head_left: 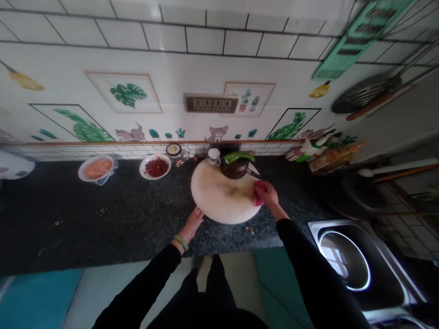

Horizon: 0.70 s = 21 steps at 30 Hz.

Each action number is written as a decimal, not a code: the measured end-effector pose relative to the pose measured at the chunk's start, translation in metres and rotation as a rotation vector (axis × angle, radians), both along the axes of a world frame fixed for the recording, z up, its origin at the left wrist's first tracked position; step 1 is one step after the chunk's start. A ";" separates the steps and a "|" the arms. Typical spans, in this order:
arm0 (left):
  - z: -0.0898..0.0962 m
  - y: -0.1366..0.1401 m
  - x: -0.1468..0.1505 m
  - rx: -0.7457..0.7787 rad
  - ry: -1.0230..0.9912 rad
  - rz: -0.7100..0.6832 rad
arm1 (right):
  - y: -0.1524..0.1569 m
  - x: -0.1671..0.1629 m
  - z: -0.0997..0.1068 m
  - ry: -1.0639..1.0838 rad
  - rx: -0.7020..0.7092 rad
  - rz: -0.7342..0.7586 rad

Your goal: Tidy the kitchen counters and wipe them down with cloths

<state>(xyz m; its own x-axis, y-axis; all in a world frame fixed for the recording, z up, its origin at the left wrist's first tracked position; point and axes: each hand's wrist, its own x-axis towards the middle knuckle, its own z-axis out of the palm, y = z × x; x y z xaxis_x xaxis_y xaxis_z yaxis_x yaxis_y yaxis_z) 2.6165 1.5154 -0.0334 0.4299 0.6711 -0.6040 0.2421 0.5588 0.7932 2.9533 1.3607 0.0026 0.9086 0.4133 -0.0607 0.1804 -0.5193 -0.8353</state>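
Note:
A pink-red cloth (259, 193) is bunched under my right hand (268, 195), pressed on the right side of a round, pale cutting board (219, 201). My left hand (194, 221), with a green bangle at the wrist, grips the board's lower left edge; its fingertips are partly hidden. Toward the back of the board sits a dark round bowl (234, 170) with a long green pepper (238, 156) lying across it. A white patterned cup (213, 156) stands left of the bowl. A dark handle (254, 174) sticks out at the bowl's right.
Left of the board are a glass jar (175, 155), a plate of chopped red pieces (157, 167) and a bowl of pinkish food (99, 168). Bottles and packets (320, 153) stand back right, near a dark wok (356, 194). A gas stove (356, 265) lies at right. Crumbs (250, 230) dot the counter.

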 end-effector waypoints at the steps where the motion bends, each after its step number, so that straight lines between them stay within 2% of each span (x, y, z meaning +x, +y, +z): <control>1: -0.001 -0.003 0.005 -0.009 -0.015 -0.001 | 0.002 0.004 -0.012 -0.126 -0.087 0.024; 3: -0.002 -0.008 0.010 -0.005 -0.030 0.009 | 0.004 -0.003 -0.035 -0.377 -0.204 0.034; 5: -0.003 -0.009 0.010 -0.008 -0.032 0.023 | 0.004 -0.022 -0.054 -0.507 -0.192 0.015; 7: -0.002 -0.008 0.009 -0.029 -0.031 0.029 | 0.003 -0.048 -0.065 -0.544 -0.150 0.024; 11: 0.004 -0.007 0.009 -0.083 -0.035 0.061 | 0.011 -0.124 -0.067 -0.468 -0.035 0.157; 16: 0.013 -0.008 0.006 -0.179 -0.122 0.123 | 0.047 -0.233 -0.061 -0.223 0.205 0.399; 18: 0.015 -0.008 0.005 -0.238 -0.154 0.170 | 0.060 -0.250 -0.059 -0.105 0.294 0.457; 19: 0.016 -0.009 0.004 -0.270 -0.160 0.197 | 0.063 -0.248 -0.057 -0.066 0.323 0.460; 21: 0.016 -0.010 0.004 -0.314 -0.162 0.244 | 0.060 -0.222 -0.053 -0.037 0.351 0.422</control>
<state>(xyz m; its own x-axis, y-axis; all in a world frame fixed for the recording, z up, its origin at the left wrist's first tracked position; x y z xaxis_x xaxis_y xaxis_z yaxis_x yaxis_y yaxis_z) 2.6205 1.5056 -0.0173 0.3873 0.5596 -0.7327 -0.0408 0.8044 0.5927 2.7317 1.4205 -0.0501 0.6588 0.7317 0.1748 0.3449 -0.0874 -0.9346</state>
